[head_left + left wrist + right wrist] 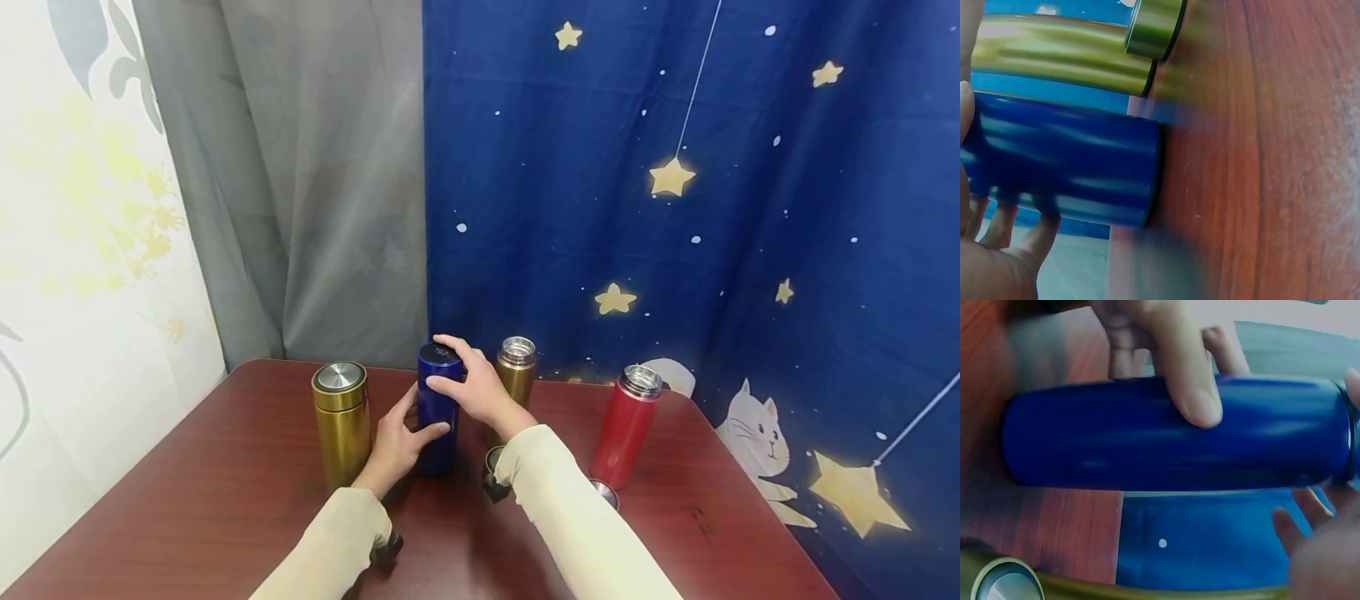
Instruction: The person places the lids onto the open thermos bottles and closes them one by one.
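Blue flask (438, 408) upright on the red-brown table (225, 500), long axis vertical, cap on top, base flat on the wood as the left wrist view shows (1085, 165). Gripped at both ends: left hand (396, 442) wrapped round the lower body from the flask's left, thumb across the front and fingers (997, 219) curled behind; right hand (472, 385) reaching over from the flask's right, fingers curled on the cap and upper rim. Both hands in contact, neither nearer; right above, left below, stacked along the flask's axis. Left of the blue flask, just beside the left hand, a capped gold flask (341, 421) standing. Behind and right of the blue flask, partly hidden by the right hand, an uncapped gold flask (516, 371). Farther right, well apart, an open red flask (626, 425), with a loose round lid (604, 493) at its foot. Beyond the blue flask, a star-patterned blue curtain (675, 208).
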`<state>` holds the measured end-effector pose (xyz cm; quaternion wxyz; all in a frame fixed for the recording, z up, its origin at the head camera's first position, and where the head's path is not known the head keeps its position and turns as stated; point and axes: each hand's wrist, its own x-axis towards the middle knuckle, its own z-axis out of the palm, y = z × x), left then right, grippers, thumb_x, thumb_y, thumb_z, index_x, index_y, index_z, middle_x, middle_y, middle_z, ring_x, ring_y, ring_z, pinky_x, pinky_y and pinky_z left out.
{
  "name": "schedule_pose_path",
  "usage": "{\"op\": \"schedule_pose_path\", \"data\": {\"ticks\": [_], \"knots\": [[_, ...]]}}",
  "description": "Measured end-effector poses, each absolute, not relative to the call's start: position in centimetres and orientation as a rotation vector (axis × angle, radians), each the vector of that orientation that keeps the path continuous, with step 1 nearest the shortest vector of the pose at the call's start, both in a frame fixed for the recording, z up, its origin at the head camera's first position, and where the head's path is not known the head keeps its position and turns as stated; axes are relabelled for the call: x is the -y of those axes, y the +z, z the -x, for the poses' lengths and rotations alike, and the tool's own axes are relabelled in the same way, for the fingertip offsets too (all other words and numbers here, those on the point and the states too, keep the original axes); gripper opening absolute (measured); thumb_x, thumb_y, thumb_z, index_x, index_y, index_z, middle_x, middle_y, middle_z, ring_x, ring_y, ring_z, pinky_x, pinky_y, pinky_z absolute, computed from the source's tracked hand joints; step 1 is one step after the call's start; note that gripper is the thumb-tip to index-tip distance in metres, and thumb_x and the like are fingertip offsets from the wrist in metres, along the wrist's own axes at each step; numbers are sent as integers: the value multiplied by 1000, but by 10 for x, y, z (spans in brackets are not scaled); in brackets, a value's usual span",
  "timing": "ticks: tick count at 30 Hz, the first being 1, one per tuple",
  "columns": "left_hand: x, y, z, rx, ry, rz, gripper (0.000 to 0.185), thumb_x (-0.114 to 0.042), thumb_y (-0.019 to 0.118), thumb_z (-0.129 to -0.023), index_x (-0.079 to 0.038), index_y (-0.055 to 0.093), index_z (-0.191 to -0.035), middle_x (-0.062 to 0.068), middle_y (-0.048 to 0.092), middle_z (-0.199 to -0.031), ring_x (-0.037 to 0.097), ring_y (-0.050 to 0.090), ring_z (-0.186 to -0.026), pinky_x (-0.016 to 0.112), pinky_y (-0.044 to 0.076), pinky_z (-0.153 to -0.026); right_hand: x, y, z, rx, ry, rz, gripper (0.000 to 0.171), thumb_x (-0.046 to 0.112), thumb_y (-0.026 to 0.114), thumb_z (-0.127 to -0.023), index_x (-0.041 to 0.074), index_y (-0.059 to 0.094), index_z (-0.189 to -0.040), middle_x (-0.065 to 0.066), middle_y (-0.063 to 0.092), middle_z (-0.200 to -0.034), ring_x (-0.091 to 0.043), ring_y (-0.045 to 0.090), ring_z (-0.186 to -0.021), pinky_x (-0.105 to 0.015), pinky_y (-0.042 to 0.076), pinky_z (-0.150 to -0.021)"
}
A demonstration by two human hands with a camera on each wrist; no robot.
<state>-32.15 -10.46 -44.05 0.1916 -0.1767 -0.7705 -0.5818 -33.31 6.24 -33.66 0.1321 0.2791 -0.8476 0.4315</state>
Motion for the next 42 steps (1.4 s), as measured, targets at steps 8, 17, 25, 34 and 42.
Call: {"op": "schedule_pose_path", "data": {"ticks": [8,17,25,34,42], "knots": [[104,-440,322,2209,-1639,513,86,-21,82,-80,-8,35,-151,23,58,-129,37,61,-112,50,49,-91,-77,-332,342,2450,1458,-1022,59,17,71,-89,18,49,-144,-7,54,-139,-26,56,-118,-41,46,-97],[106,-442,324,2188,-1653,516,85,-18,81,-80,-8,34,-151,24,56,-132,38,59,-115,50,47,-93,-68,-333,338,2514,1076,-732,63,47,78,-79,34,58,-137,-6,58,-106,-18,50,-95,-39,46,-82],[104,-442,322,2164,-1628,502,86,-19,81,-80,-8,34,-151,25,57,-130,39,60,-113,51,48,-92,-51,-338,328,2353,759,-513,66,60,79,-70,30,66,-128,0,63,-94,-16,44,-86,-35,36,-75],[102,-441,318,2201,-1641,454,90,-26,81,-80,-14,31,-153,21,56,-133,37,59,-115,49,48,-93,-40,-345,325,2214,680,-431,64,61,79,-69,21,70,-117,0,69,-102,-21,46,-90,-40,36,-80],[101,-441,319,2202,-1650,468,89,-24,82,-80,-12,32,-153,20,56,-134,37,58,-116,49,48,-93,-39,-344,327,2242,892,-442,64,58,80,-71,16,62,-115,-3,62,-105,-22,50,-96,-39,43,-83]]}}
